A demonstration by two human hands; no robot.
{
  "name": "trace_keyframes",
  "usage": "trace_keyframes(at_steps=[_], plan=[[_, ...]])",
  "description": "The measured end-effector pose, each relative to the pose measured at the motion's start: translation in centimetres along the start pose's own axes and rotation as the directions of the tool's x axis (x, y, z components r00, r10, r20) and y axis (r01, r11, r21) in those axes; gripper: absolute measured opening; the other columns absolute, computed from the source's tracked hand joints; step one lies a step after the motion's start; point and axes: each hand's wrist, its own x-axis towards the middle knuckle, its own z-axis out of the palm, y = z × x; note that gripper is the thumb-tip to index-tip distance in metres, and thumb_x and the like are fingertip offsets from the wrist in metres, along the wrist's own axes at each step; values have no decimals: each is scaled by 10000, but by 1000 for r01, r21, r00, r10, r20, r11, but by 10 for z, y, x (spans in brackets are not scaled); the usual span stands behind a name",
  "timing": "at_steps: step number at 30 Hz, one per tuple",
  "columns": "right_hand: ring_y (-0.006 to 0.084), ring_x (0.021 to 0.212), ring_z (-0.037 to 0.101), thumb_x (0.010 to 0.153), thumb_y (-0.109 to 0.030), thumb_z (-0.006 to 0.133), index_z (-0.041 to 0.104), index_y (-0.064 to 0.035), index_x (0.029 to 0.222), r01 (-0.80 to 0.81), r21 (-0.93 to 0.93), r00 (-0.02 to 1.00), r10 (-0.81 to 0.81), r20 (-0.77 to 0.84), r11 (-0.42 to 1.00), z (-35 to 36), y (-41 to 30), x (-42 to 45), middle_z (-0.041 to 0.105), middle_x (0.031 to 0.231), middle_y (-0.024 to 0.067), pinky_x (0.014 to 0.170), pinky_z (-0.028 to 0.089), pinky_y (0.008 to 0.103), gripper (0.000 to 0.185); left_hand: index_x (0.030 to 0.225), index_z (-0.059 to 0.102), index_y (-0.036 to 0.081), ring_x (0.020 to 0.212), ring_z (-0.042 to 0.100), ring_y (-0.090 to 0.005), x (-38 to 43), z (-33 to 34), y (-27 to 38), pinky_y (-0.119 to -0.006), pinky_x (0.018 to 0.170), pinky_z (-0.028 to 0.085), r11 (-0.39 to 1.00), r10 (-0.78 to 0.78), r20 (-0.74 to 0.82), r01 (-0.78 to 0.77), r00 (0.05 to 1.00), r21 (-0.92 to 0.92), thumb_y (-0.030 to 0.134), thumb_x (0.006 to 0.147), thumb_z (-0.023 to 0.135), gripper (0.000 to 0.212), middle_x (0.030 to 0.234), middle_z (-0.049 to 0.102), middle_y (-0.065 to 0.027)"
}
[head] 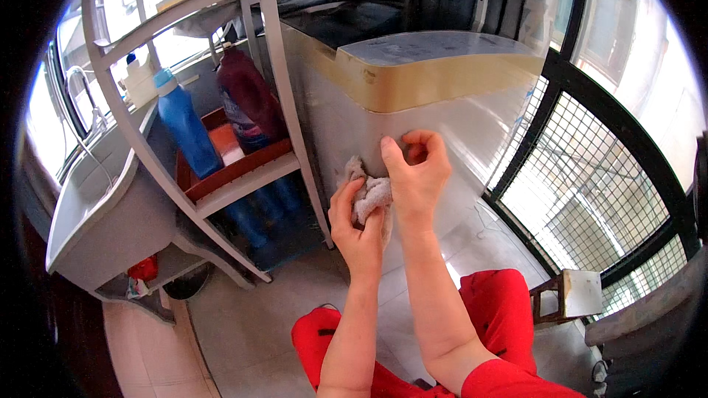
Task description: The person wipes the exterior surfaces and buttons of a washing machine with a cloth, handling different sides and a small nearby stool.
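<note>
A crumpled light cloth (374, 197) is bunched in my left hand (357, 226), in front of the lower side of a white washing-machine-like cabinet (343, 121) with a beige band. My right hand (418, 177) is raised just right of the cloth, near the rounded corner of the cabinet. Its thumb and index finger are bent towards each other with a gap between them, and I see nothing held there. Whether the fingertips touch the cabinet cannot be told.
At left stands a white metal rack (249, 185) bearing a blue bottle (188, 127) and a dark red bottle (249, 99) in a red-brown tray. Beyond it is a grey sink (105, 215). A small stool (578, 294) stands at right by a black-framed mesh door (586, 177).
</note>
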Motion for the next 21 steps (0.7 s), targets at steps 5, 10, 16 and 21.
trace_keyframes(at_steps=[5, 10, 16, 21], plan=[[188, 703, 526, 698, -174, 748, 555, -10, 813, -8, -77, 998, 3, -63, 997, 9, -2, -2, 548, 780, 75, 664, 452, 316, 278, 1151, 588, 27, 1118, 546, -206, -4, -6, -9, -306, 968, 413, 1000, -14, 48, 15, 999, -25, -66, 738, 563, 424, 1186, 577, -82], [201, 695, 523, 676, -150, 742, 551, -14, 811, 84, -77, 992, -90, -83, 994, 10, 5, 0, 535, 778, 75, 658, 451, 327, 271, 1153, 588, 23, 1111, 550, -205, -7, -16, -11, -305, 961, 417, 997, -52, 119, 59, 992, -56, -63, 742, 560, 421, 1188, 577, -85], [186, 689, 520, 693, -170, 754, 551, -12, 802, 64, -108, 996, -70, -49, 992, 5, 3, 1, 541, 771, 72, 651, 446, 314, 279, 1145, 594, 17, 1081, 562, -203, -12, -18, -14, -307, 950, 423, 990, -101, 135, 113, 986, -81, -46, 753, 570, 397, 1163, 586, -80], [159, 664, 524, 735, -159, 740, 572, -5, 827, 68, -35, 996, -66, 57, 997, -6, 8, 5, 564, 739, 62, 640, 446, 293, 246, 1202, 573, 9, 1097, 558, -208, -10, -26, -7, -322, 956, 429, 934, -269, 110, 287, 957, -211, -19, 773, 572, 430, 1206, 577, -95]])
